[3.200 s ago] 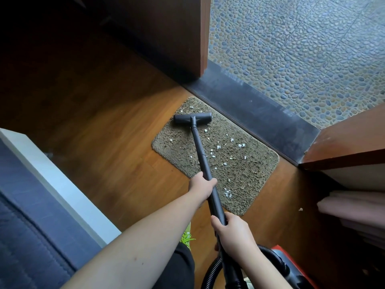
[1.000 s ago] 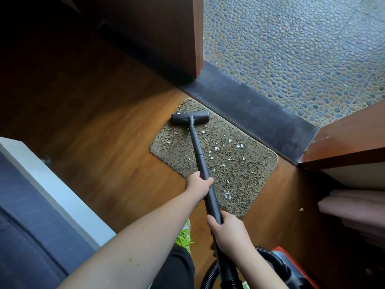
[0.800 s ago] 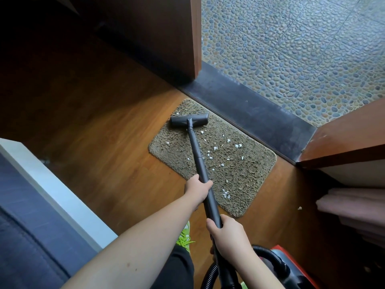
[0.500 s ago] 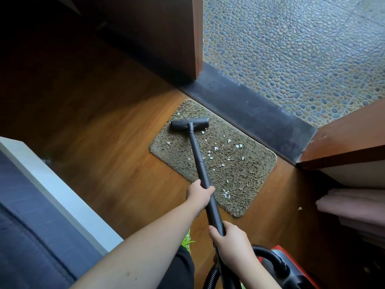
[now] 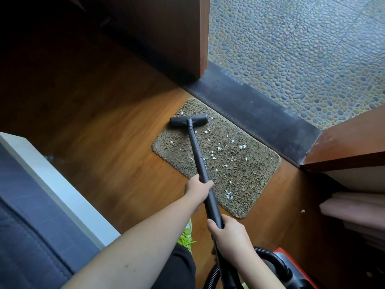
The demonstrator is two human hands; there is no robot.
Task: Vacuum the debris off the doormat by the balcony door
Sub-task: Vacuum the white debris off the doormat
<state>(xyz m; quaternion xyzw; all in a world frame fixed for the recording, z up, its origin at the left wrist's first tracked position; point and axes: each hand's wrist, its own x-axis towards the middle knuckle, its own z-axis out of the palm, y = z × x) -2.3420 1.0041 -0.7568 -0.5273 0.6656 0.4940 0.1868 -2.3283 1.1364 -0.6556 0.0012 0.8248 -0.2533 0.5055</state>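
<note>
Wooden floor [image 5: 104, 142] by the balcony door; doormat [image 5: 239, 174] lies against the threshold [image 5: 260, 115], scraps [image 5: 229, 193] scattered across it. Left hand [image 5: 196, 189] and right hand [image 5: 228, 234] both clamp the vacuum pipe [image 5: 198, 155]. Its long axis points at the mat's far-left corner, nozzle [image 5: 188, 120] resting there. Suction may lift the mat.

One doormat [image 5: 239, 163], one vacuum wand [image 5: 198, 155], two hands, many white scraps [image 5: 219, 148].

Below the right hand [image 5: 233, 236], the vacuum hose [image 5: 270, 257] and red vacuum body [image 5: 295, 268] run off the bottom edge; the wand [image 5: 200, 161] hides doormat [image 5: 250, 174] beneath it.
</note>
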